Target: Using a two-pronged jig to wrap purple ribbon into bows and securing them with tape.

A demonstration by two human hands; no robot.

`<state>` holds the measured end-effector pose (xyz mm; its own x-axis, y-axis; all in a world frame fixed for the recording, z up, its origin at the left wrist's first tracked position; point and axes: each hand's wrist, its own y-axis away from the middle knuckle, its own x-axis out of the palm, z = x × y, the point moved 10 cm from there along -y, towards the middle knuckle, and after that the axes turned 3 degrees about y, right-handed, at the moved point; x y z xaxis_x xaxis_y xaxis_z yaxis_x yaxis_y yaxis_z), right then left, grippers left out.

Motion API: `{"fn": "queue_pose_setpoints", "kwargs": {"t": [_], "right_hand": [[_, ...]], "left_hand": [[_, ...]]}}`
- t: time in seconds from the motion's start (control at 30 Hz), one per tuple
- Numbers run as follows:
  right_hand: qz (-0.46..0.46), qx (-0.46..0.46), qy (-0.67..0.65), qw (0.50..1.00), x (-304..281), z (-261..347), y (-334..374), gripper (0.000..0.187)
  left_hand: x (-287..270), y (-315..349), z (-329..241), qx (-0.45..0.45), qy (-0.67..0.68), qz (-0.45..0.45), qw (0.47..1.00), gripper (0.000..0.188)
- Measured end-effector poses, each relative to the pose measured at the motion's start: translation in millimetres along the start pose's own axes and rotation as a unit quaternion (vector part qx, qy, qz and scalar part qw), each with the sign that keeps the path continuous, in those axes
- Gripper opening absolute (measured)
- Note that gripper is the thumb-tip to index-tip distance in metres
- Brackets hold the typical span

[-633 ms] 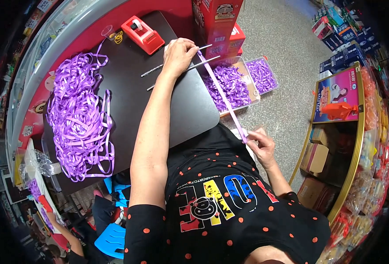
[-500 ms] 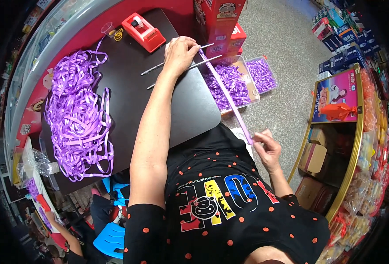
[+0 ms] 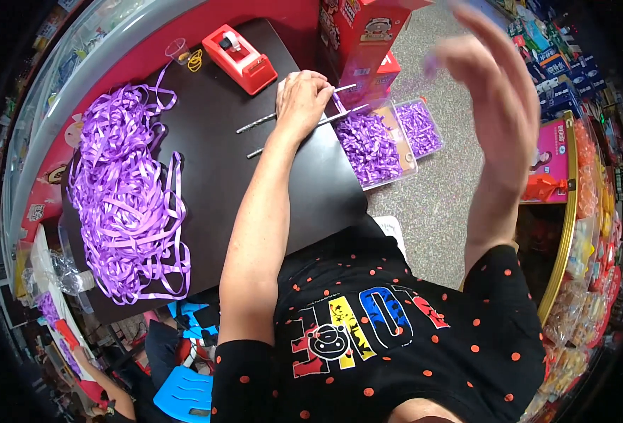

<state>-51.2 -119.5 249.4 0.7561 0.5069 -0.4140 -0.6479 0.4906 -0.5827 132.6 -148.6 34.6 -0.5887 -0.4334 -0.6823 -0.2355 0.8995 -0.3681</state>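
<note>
My left hand (image 3: 302, 102) rests at the right edge of the dark table, over two thin metal rods (image 3: 256, 125). Its fingers are closed on a purple ribbon (image 3: 337, 103), a short piece of which shows between the rods. Raised above the floor to the right, my right hand (image 3: 495, 106) is smeared by motion. A blurred purple bit of ribbon shows at its fingertips, pinched there. The ribbon's stretch between the hands is too blurred to follow. A large tangled heap of purple ribbon (image 3: 124, 204) lies on the table's left side.
A red tape dispenser (image 3: 241, 60) and yellow rubber bands (image 3: 195, 60) sit at the table's far side. Beyond the right edge are clear boxes of purple ribbon pieces (image 3: 369, 144) and a red carton (image 3: 364, 35). Another person's arm (image 3: 100, 374) shows at lower left.
My right hand has swung up and away from beside my lap to the far right. The ribbon that ran taut down to it no longer shows there. My left hand stays at the rods.
</note>
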Motion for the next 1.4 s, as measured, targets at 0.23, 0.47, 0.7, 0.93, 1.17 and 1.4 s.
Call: {"fn": "queue_pose_setpoints", "kwargs": {"t": [0.23, 0.47, 0.7, 0.93, 1.17, 1.4], "right_hand": [[-0.002, 0.264, -0.29, 0.92, 100, -160, -121, 0.04], [0.1, 0.342, -0.252, 0.9, 178, -359, -92, 0.063], [0.175, 0.363, -0.115, 0.908, 192, -394, 73, 0.063], [0.045, 0.433, -0.17, 0.884, 144, -295, 240, 0.053], [-0.012, 0.405, -0.121, 0.906, 82, -158, 223, 0.055], [-0.011, 0.318, 0.007, 0.948, 57, -117, 178, 0.054]], "left_hand": [[-15, 9, 10, -0.008, 0.031, -0.007, 0.999, 0.016], [-8, 8, 4, -0.03, 0.026, -0.001, 0.999, 0.023], [-13, 8, -2, -0.018, 0.026, -0.028, 0.999, 0.024], [-20, 12, 1, -0.006, 0.022, -0.043, 0.999, 0.021], [-10, 8, -1, -0.005, 0.008, -0.018, 1.0, 0.023], [-11, 10, -1, -0.011, 0.012, -0.018, 1.0, 0.023]]}}
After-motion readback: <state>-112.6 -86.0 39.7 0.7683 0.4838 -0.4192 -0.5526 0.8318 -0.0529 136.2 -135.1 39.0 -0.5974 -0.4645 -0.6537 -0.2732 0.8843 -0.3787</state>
